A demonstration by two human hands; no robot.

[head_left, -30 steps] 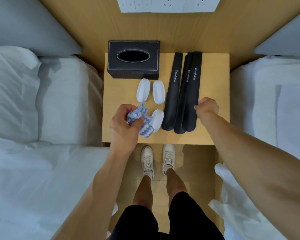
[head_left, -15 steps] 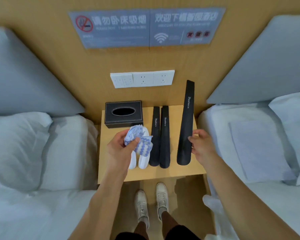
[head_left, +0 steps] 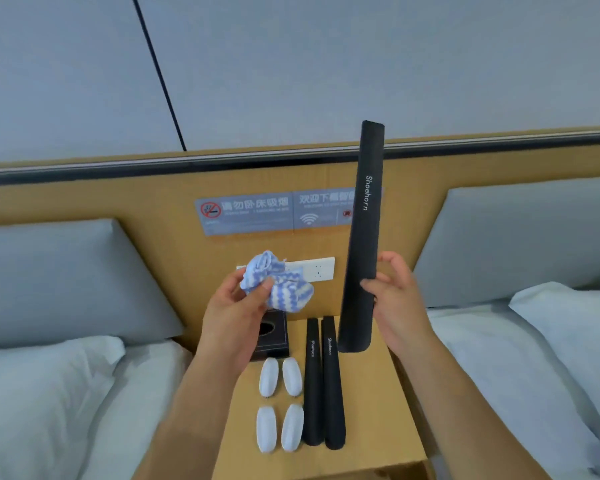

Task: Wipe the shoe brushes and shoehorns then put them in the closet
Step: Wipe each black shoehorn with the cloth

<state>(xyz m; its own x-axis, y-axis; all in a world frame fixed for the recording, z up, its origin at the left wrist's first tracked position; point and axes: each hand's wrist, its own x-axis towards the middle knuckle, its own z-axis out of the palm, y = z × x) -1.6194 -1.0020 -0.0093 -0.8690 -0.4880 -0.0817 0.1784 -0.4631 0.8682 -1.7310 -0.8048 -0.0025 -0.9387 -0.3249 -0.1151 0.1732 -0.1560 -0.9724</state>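
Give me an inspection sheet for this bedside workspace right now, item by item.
Surface: wooden nightstand between two beds.
Job's things: one shoehorn lifted upright; two shoehorns and four white shoe brushes lying on the nightstand.
Clutter: black tissue box.
Hands: left hand grips a blue-striped cloth; right hand holds the lifted shoehorn.
Cables: nothing seen.
Surroundings: wall outlets, no-smoking sign, pillows.

Right hand (head_left: pixel 397 303) holds black shoehorn (head_left: pixel 362 237) near-upright above nightstand (head_left: pixel 388 410). Left hand (head_left: pixel 236 313) grips bunched blue-white cloth (head_left: pixel 278 282). On nightstand: two shoehorns (head_left: pixel 323 386) side by side, four white shoe brushes (head_left: pixel 279 403) in two pairs, dark tissue box (head_left: pixel 271 336) behind brushes.
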